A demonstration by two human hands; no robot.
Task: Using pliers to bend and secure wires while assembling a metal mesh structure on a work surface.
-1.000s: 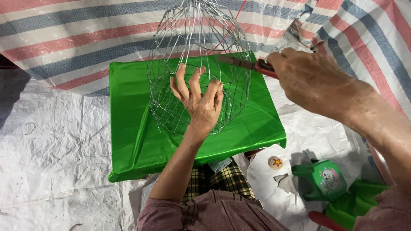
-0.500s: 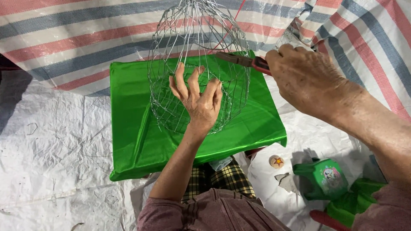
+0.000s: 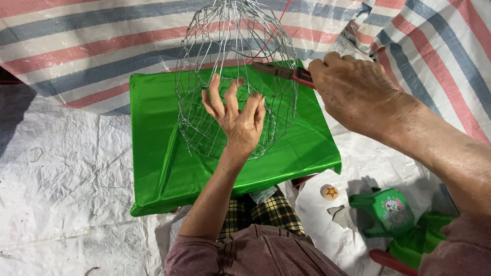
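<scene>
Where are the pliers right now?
In the head view the pliers are upper centre-right, gripped in the right hand, their jaws at the right side of the wire cage above the green cloth.

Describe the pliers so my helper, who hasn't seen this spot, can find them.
Start at the green cloth-covered board in the middle, where a rounded wire cage stands. At the cage's upper right, the right hand grips the pliers: dark metal nose, red handle, the only tool touching the wire.

One wire frame point(image 3: 235, 76), one pair of pliers point(image 3: 284, 72), one green cloth point(image 3: 169, 168) and two hands are seen.
</scene>
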